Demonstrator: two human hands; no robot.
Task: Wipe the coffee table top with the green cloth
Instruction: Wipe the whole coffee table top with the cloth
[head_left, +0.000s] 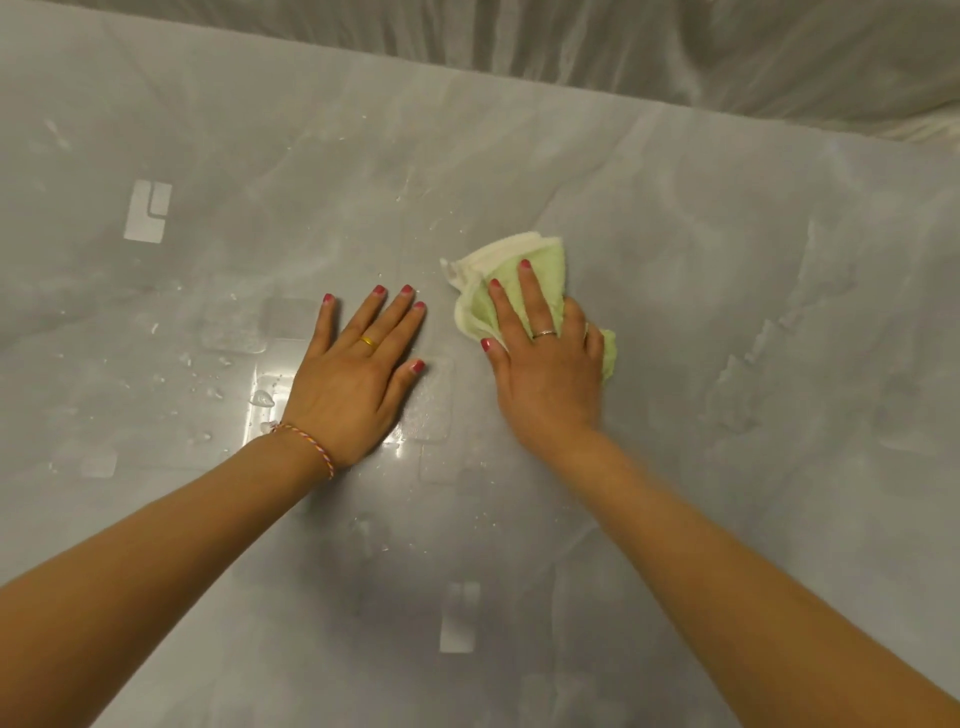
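We press our right hand flat on the bunched green cloth, fingers straight and spread over it so the whole pad bears on the table just right of centre. Our left hand lies open and empty on the glossy top beside it, likely bracing our lean. Water droplets sit toward eight o'clock, seemingly unwiped.

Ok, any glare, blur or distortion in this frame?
Head view: glare on the table top beside the left hand; right hand and green cloth slightly soft; the table's far edge bows from the wide angle.
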